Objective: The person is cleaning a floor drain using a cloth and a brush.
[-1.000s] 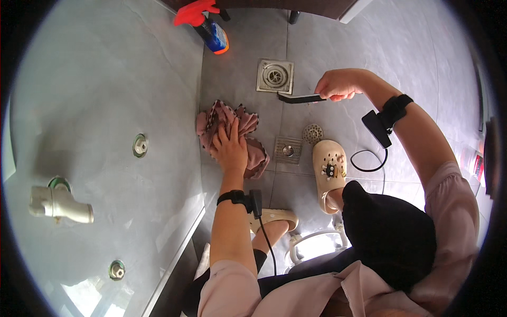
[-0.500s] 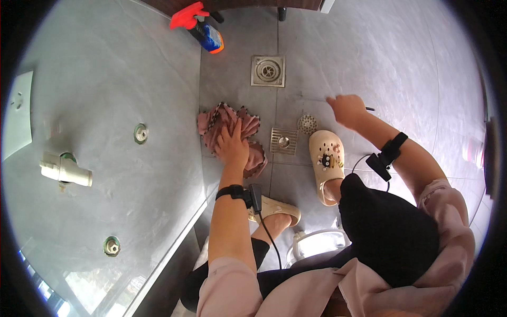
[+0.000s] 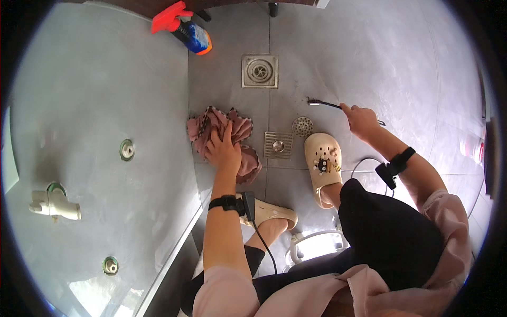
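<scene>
My left hand (image 3: 224, 150) rests on a crumpled pink cloth (image 3: 203, 127) with a checked edge, its fingers spread over the fabric. In my right hand (image 3: 362, 122) is a slim black brush (image 3: 323, 102), much like a toothbrush, gripped by its handle. The brush head points left and lies at the floor tiles, where small dark specks show. Beyond my hands, a square metal floor drain (image 3: 260, 71) sits uncovered in the floor. Nearer me lie a slotted square drain cover (image 3: 278, 150) and a round perforated strainer (image 3: 302, 126), almost touching.
A spray bottle (image 3: 196, 38) with a red trigger stands at the far left, by dark furniture (image 3: 232, 4). The grey wall (image 3: 95, 95) on the left carries a white pipe fitting (image 3: 55, 205). My beige clogs (image 3: 322, 153) are close to the drain cover.
The brush, a blur before, now shows clearly in my right hand, which has shifted slightly right and nearer. My left hand stays on the cloth. The whole view has shifted a little.
</scene>
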The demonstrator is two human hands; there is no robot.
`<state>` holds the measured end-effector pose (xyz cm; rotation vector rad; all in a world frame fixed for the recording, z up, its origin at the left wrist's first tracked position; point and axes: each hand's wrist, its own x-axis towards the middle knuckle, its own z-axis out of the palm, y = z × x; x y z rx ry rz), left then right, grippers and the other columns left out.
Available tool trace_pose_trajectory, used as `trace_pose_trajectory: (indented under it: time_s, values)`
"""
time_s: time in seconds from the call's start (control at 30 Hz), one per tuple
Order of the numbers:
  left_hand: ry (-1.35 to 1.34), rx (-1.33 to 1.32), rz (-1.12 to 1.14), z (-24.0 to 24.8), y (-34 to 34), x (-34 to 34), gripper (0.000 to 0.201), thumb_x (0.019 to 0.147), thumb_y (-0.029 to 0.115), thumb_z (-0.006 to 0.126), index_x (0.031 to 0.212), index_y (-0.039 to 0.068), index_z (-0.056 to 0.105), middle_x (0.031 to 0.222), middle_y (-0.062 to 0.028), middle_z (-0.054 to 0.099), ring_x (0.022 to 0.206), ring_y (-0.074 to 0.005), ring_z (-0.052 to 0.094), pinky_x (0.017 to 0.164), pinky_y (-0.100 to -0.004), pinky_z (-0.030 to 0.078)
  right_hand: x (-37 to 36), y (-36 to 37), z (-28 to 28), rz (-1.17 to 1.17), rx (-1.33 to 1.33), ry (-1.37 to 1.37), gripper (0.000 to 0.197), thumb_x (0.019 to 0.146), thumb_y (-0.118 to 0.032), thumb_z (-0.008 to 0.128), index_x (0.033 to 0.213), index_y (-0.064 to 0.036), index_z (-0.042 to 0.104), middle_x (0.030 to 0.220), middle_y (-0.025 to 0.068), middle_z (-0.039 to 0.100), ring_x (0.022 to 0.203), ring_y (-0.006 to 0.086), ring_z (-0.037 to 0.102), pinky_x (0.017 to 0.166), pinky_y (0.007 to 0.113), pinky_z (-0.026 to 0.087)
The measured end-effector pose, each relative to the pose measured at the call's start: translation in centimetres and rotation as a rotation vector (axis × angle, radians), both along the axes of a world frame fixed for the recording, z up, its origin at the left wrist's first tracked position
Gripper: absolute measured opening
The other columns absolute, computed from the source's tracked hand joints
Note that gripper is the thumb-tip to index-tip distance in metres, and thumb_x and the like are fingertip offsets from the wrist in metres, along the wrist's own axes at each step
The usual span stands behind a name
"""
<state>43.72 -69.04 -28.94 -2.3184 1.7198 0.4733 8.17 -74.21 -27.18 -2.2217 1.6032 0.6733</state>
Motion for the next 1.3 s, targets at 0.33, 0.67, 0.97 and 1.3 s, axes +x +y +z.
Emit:
trace_pose_trajectory:
  time_s: [0.33, 0.67, 0.97, 1.3]
  values:
    - [0.487, -0.521, -0.143, 3.1, -2.1, -5.9, 0.029, 0.067, 0.015, 0.066, 0.095, 0.015, 0.061, 0.106, -0.0086, 0.047, 0.101, -0.0307, 0.04, 0.086, -0.0406, 0.034, -0.5, 0.1, 2.6, -0.666, 0.516, -0.748, 0.024, 0.083, -0.015, 0.05, 0.098, 0.0, 0.06, 0.06, 0.0054, 0.052, 0.058, 0.0127, 0.05, 0.054, 0.028, 0.041]
    - [0.766, -0.518, -0.272, 2.8, -4.3, -11.9, 0.018, 0.067, 0.015, 0.068, 0.085, 0.016, 0.066, 0.1, -0.0054, 0.05, 0.096, -0.0262, 0.043, 0.083, -0.0367, 0.035, 0.2, 0.2, 3.1, -0.62, 0.605, -0.783, 0.023, 0.083, -0.015, 0.051, 0.096, 0.0005, 0.061, 0.061, 0.0029, 0.05, 0.055, 0.0112, 0.046, 0.053, 0.027, 0.04]
    - [0.756, -0.444, -0.204, 1.0, -4.6, -10.0, 0.006, 0.067, 0.012, 0.065, 0.073, 0.012, 0.065, 0.095, -0.0033, 0.053, 0.094, -0.0252, 0.043, 0.079, -0.0346, 0.038, -0.6, -0.1, 2.9, -0.57, 0.639, -0.795, 0.02, 0.082, -0.013, 0.053, 0.091, 0.0009, 0.063, 0.056, 0.0013, 0.049, 0.054, 0.0107, 0.046, 0.052, 0.026, 0.04]
    - [0.849, -0.376, -0.065, 0.3, -3.4, -9.6, 0.008, 0.066, 0.014, 0.067, 0.07, 0.008, 0.064, 0.094, -0.0075, 0.054, 0.095, -0.0267, 0.044, 0.084, -0.0361, 0.034, 0.4, -1.3, 3.9, -0.66, 0.728, -0.841, 0.022, 0.083, -0.016, 0.051, 0.094, -0.001, 0.063, 0.057, -0.0007, 0.048, 0.053, 0.0078, 0.045, 0.05, 0.023, 0.038]
